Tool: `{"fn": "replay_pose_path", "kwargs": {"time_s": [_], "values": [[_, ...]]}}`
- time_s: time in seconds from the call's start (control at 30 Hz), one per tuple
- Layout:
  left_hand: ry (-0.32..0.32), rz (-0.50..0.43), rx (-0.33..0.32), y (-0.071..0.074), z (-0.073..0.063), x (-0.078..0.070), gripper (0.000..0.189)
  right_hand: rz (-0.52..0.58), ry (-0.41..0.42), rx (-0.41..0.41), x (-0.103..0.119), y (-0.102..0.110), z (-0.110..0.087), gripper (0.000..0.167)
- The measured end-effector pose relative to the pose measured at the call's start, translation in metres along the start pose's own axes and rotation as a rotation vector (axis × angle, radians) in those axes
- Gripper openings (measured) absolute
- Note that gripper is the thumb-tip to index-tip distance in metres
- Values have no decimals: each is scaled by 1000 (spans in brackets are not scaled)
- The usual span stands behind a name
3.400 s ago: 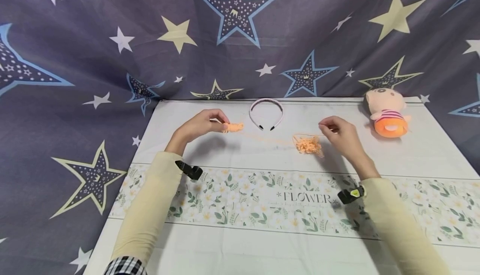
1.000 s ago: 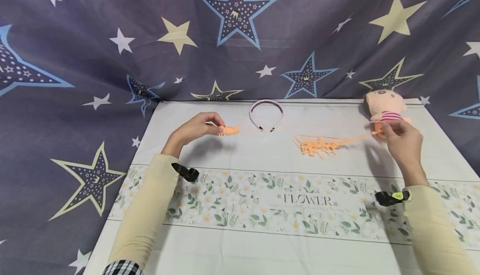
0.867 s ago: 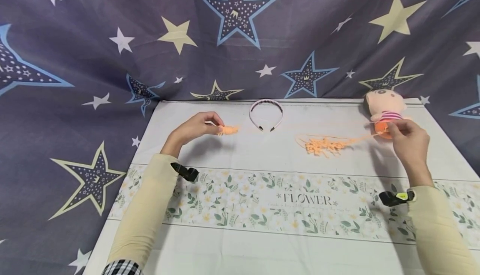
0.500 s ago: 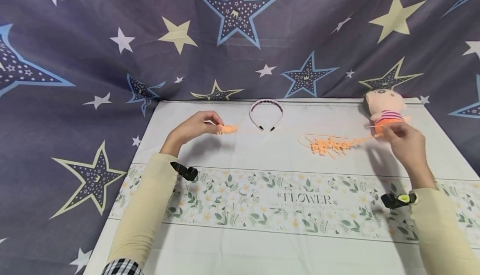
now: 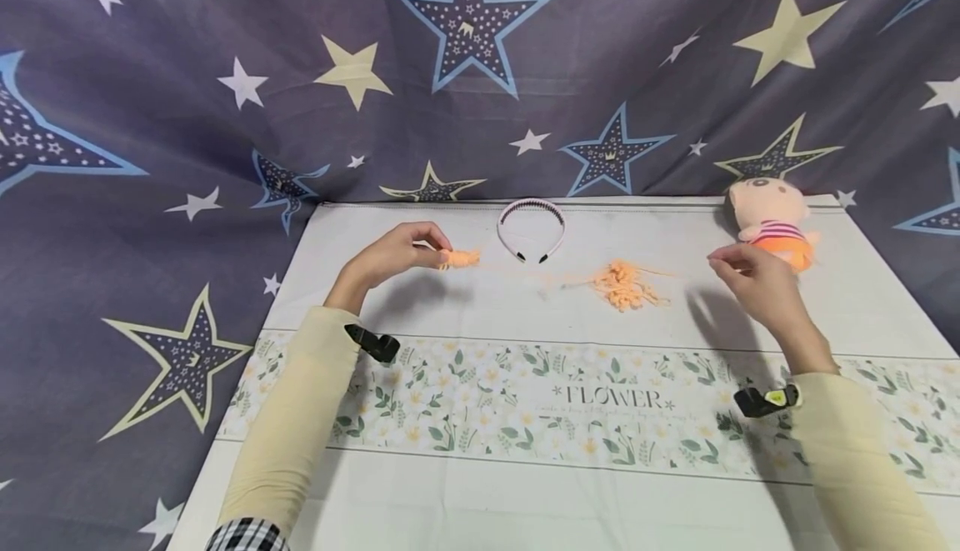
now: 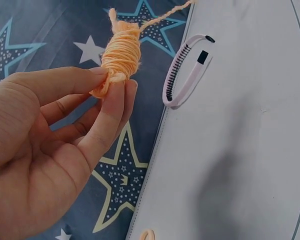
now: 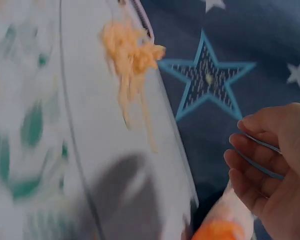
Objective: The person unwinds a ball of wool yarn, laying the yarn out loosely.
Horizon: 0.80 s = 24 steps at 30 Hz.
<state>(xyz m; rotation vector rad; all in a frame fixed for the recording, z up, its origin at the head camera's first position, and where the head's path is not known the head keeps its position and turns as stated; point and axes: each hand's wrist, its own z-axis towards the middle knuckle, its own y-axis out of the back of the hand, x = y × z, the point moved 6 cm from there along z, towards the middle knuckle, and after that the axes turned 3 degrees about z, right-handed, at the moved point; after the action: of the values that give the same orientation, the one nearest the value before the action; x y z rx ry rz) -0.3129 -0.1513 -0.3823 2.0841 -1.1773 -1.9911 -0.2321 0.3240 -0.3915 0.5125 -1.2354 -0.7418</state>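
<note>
My left hand point(image 5: 392, 259) pinches a small wound bundle of orange yarn point(image 6: 122, 52) between thumb and fingertips, above the table's back left. A strand runs from the bundle's upper end toward the right. On the white table lies a loose, tangled pile of the same yarn point(image 5: 624, 286), with a few loose ends sticking out. To the right of that pile, my right hand point(image 5: 765, 291) hovers over the table. In the right wrist view its fingers point(image 7: 255, 192) are loosely bent, and no yarn shows between them.
A pale pink headband point(image 5: 532, 202) with black teeth lies at the table's back edge, between the hands. Behind my right hand, a plush toy point(image 5: 772, 201) in a striped top and orange bottom lies at the back right. A star-patterned cloth point(image 5: 450, 134) hangs behind.
My right hand has let go of the yarn and moved left from the plush toy. The stretched-out yarn has drawn back left into a bunched pile. My left hand has barely moved.
</note>
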Motion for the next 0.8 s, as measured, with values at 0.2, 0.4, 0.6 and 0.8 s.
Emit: {"fn": "replay_pose_path", "kwargs": {"time_s": [0.2,0.4,0.6,0.8], "values": [[-3,-12,-11,0,1,-2,13,89,140,28,49,-34,13,16],[-8,-12,-11,-4,3,-3,14,203,232,132,100,-89,22,16],[-10,-15,9,-9,3,-9,16,287,255,257,142,-145,23,21],[-10,-5,15,-9,5,-11,17,300,281,336,165,-184,18,23]]}}
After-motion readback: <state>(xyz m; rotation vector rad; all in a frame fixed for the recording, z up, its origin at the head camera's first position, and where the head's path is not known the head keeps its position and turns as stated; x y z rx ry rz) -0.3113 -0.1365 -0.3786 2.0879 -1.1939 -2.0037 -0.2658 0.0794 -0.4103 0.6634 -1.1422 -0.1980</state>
